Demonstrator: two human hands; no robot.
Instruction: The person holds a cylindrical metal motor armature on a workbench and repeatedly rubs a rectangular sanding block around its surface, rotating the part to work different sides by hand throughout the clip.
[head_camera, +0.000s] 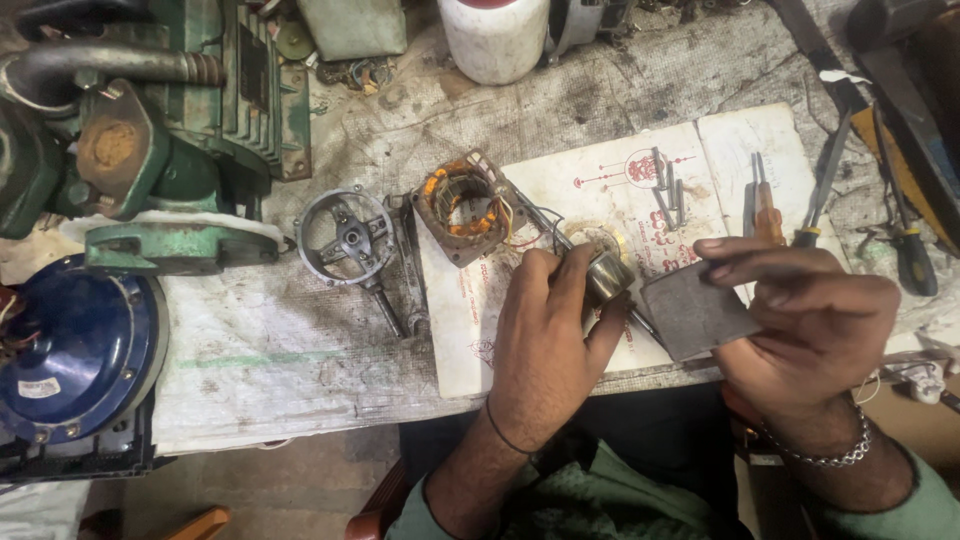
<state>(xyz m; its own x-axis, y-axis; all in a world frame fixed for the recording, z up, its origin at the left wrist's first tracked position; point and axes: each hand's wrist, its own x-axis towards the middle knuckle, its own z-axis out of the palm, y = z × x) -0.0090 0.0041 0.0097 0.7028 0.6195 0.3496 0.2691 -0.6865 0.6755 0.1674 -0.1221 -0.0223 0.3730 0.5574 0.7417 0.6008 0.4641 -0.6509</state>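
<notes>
The small grey metal rotor cylinder on its thin shaft (608, 275) sits over the printed white card sheet (600, 200), pinched in the fingers of the left hand (545, 340), while the right hand (800, 320) pinches a worn grey square of abrasive sheet (695, 315) just beside it. Looks like the cleaning step to me: rubbing the sheet along the rotor needs a steady grip. The square copper-wound stator (462, 205) and round grey metal end cover (345, 238) lie on the bench further left.

A green motor (150, 110) and blue housing (75, 350) stand at the bench's left, a round end cover (347, 238) beside a copper-wound stator (462, 205), a white tub (493, 35) behind, and screwdrivers (768, 215) on paper (600, 185) to the right.
</notes>
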